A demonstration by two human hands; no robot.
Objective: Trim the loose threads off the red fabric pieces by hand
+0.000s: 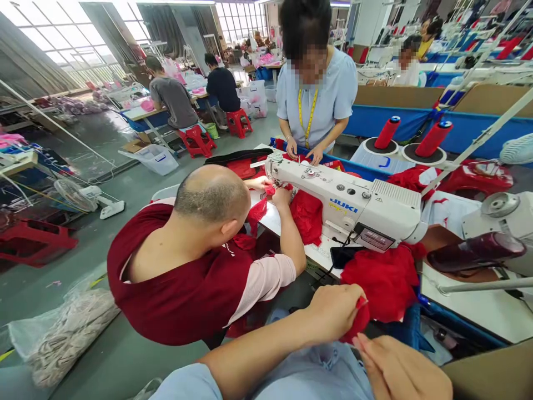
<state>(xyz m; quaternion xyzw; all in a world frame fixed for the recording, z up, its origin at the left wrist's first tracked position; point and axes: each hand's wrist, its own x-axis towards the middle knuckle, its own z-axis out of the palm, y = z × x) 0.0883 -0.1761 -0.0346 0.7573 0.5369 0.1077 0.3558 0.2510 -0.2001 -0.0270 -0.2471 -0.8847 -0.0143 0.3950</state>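
Observation:
Between my two hands is a small piece of red fabric (pixel 358 323), held low in front of my body. My left hand (pixel 336 312) is closed on its upper part, fingers curled in. At its lower edge my right hand (pixel 402 366) pinches the fabric, thumb and fingers together. A heap of red fabric (pixel 381 283) lies just beyond my hands on the machine table. Behind it stands a white sewing machine (pixel 345 197). The fingertips of my left hand are partly turned away from view.
A seated co-worker (pixel 187 266) bends over the machine at my left, feeding red fabric. Another person (pixel 318 100) stands across the table, hands near the machine. A dark red bottle (pixel 474 253) lies at right. Red thread cones (pixel 387 133) stand behind. A thin pole (pixel 478 139) crosses the right side.

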